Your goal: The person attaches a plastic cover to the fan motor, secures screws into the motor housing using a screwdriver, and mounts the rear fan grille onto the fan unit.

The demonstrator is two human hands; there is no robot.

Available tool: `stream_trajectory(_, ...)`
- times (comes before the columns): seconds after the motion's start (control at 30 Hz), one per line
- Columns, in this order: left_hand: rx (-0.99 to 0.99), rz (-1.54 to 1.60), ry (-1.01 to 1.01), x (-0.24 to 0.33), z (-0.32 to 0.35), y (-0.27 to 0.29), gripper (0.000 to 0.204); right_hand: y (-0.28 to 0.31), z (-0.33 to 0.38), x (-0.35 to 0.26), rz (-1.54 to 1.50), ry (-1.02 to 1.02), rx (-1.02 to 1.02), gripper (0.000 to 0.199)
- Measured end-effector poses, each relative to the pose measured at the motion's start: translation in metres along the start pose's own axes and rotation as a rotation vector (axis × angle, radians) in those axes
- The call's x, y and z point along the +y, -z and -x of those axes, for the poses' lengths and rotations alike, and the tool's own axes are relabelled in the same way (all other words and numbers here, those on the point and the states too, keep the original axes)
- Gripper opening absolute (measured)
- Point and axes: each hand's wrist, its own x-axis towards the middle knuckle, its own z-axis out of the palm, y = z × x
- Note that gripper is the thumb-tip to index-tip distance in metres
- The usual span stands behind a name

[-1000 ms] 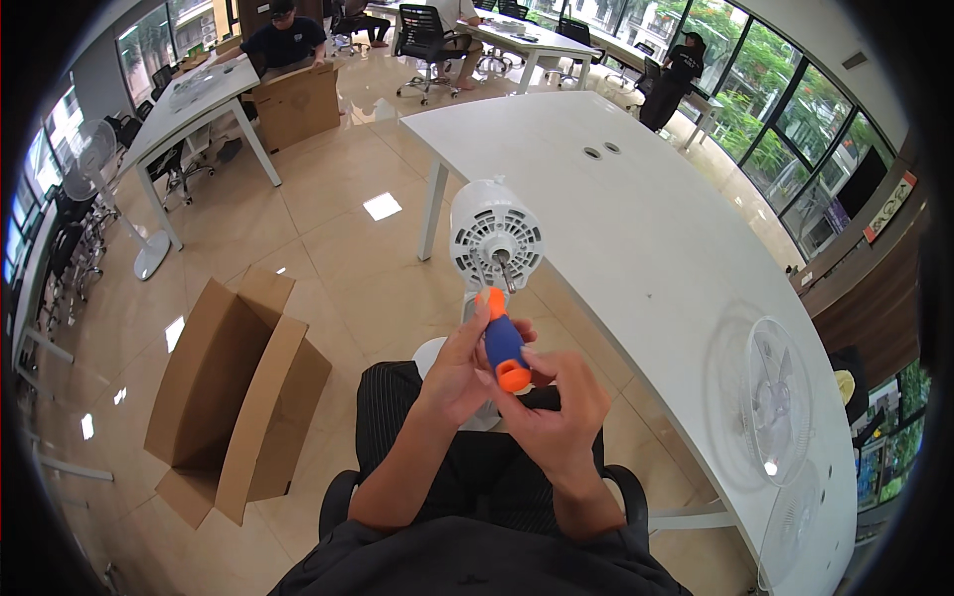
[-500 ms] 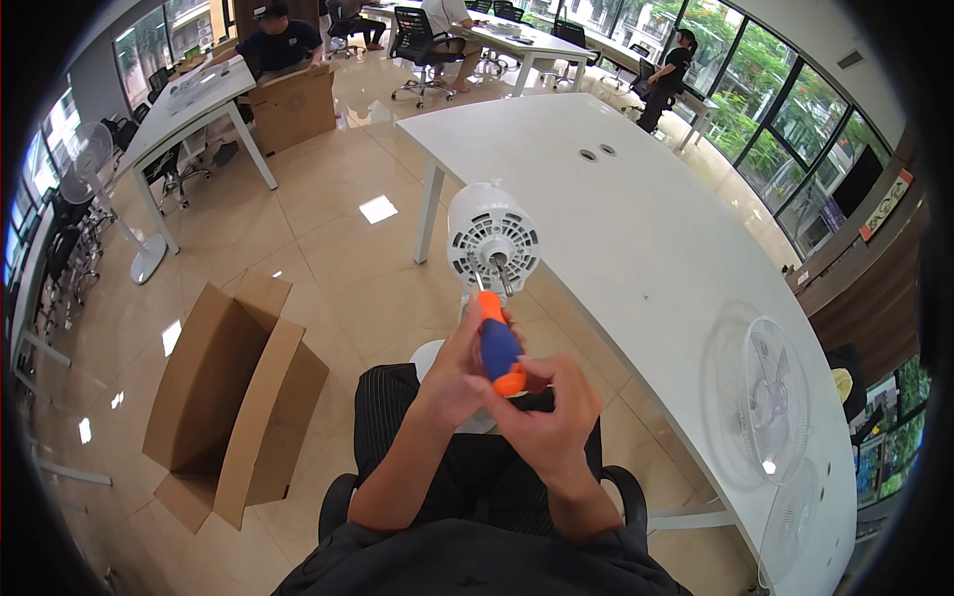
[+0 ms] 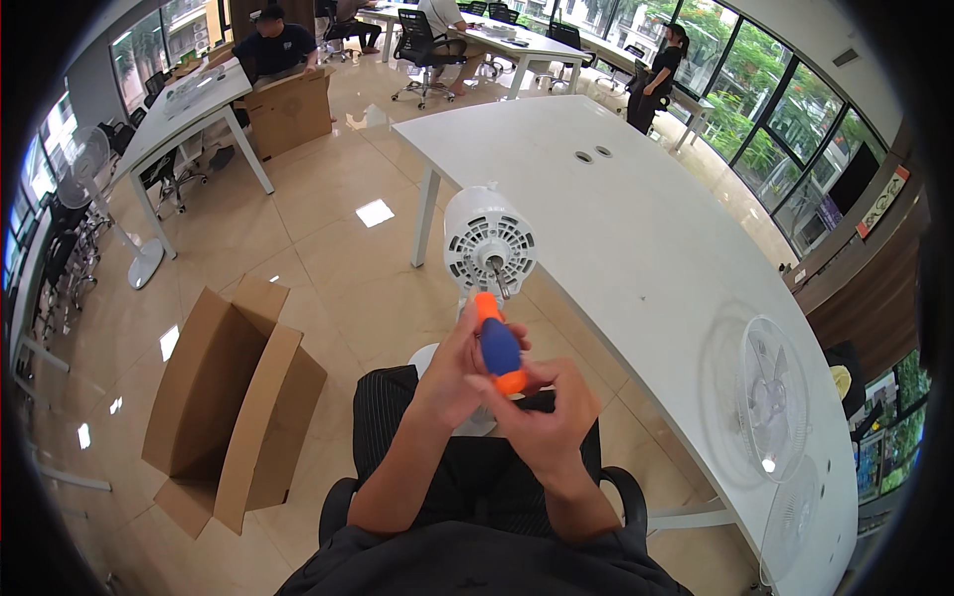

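Both hands are closed on a screwdriver (image 3: 500,346) with a blue and orange handle, held in front of me below a white fan motor (image 3: 489,233). My left hand (image 3: 447,375) wraps the handle from the left. At its orange butt end, the fingers of my right hand (image 3: 550,405) are pinched. The blade points toward the motor's slotted face, but little of it shows, and I cannot tell whether it touches. A metal shaft (image 3: 501,282) sticks out of the motor's centre. Below, a white round base (image 3: 425,358) is partly hidden by my arms.
An open cardboard box (image 3: 234,397) stands on the floor at left. On the white table (image 3: 606,228) at right lie clear fan blades (image 3: 770,392) and a fan guard (image 3: 792,521). Farther off are a standing fan (image 3: 144,260), office chairs and several people.
The screwdriver's blade shows less than before beside the motor shaft, and its handle has tilted slightly. Both hands keep their hold. A standing person in the far right background has turned.
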Motion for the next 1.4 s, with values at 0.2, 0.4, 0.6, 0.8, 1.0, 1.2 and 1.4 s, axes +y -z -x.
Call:
stream_trajectory(0.2, 0.252, -0.083, 0.001, 0.003, 0.008, -0.024, 0.046, -0.002, -0.014, -0.006, -0.065, -0.086, 0.015, 0.041)
stream_trajectory(0.4, -0.191, 0.118, 0.066, -0.001, -0.006, 0.059, 0.045, -0.003, -0.008, -0.002, 0.108, 0.272, -0.029, 0.044)
stream_trajectory(0.6, 0.03, -0.045, 0.014, 0.004, 0.006, -0.016, 0.045, -0.004, -0.007, 0.001, 0.01, -0.119, 0.045, 0.046)
stream_trajectory(0.8, 0.149, -0.048, 0.014, 0.006, 0.01, -0.005, 0.043, -0.01, -0.019, -0.011, 0.013, 0.049, 0.039, 0.046)
stream_trajectory(1.0, 0.127, -0.066, 0.077, 0.001, -0.004, 0.024, 0.037, -0.005, -0.013, -0.01, 0.03, 0.173, 0.01, 0.036)
stream_trajectory(1.2, 0.077, 0.006, 0.083, 0.011, 0.003, -0.021, 0.046, -0.011, -0.013, -0.008, -0.047, -0.107, 0.08, 0.042)
stream_trajectory(1.4, 0.151, -0.07, 0.053, 0.011, 0.007, -0.008, 0.043, -0.002, -0.013, -0.014, -0.011, -0.04, -0.105, 0.048)
